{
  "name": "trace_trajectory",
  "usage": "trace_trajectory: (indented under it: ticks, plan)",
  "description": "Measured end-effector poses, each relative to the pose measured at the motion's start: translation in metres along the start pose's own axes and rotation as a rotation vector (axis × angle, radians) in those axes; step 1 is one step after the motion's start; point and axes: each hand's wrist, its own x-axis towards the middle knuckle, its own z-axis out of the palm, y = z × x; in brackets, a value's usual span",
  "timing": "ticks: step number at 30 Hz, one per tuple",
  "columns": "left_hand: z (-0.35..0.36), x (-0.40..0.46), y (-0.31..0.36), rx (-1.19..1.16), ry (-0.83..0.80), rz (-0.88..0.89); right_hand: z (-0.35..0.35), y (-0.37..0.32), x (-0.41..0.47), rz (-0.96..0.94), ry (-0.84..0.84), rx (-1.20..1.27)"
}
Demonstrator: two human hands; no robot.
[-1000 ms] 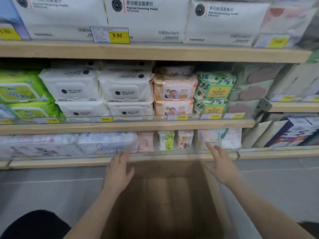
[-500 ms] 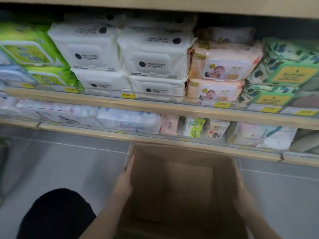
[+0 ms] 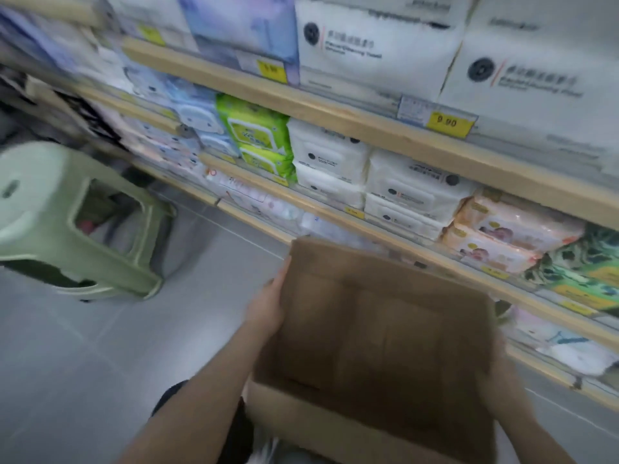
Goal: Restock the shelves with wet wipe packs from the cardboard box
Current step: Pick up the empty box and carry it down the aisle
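An open brown cardboard box is held in front of me, and no packs show inside it. My left hand grips its left wall. My right hand holds the right wall and is mostly hidden behind it. On the wooden shelves lie wet wipe packs: white ones, green ones, peach baby-print ones and pale blue ones.
A pale green plastic stool stands on the grey tiled floor to the left. Large white tissue packs fill the upper shelf, with a yellow 9.90 price tag below. A low shelf runs behind the box.
Both hands went from reaching toward the box to gripping its sides. The box has lifted, and my view has swung left and tilted, bringing the green stool into sight.
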Motion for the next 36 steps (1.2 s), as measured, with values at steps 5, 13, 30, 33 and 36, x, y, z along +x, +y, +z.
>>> trace_trajectory:
  ticks: [5,13,30,33,36]
  plan:
    - [-0.089,-0.063,0.004,-0.087,0.085,-0.150,0.008,0.025,-0.113,0.068,-0.155,-0.191]
    - [-0.176,-0.172,-0.042,-0.227,0.288,-0.322,-0.005,-0.132,-0.124,-0.243,-0.266,-0.300]
    - [-0.341,-0.301,-0.238,-0.573,0.547,-0.575,0.156,-0.450,-0.169,-0.648,-0.449,-0.383]
    - [-0.367,-0.306,-0.269,-0.598,0.602,-0.579,0.191,-0.494,-0.175,-0.689,-0.476,-0.381]
    - [-0.390,-0.314,-0.300,-0.623,0.646,-0.616,0.228,-0.531,-0.176,-0.703,-0.565,-0.355]
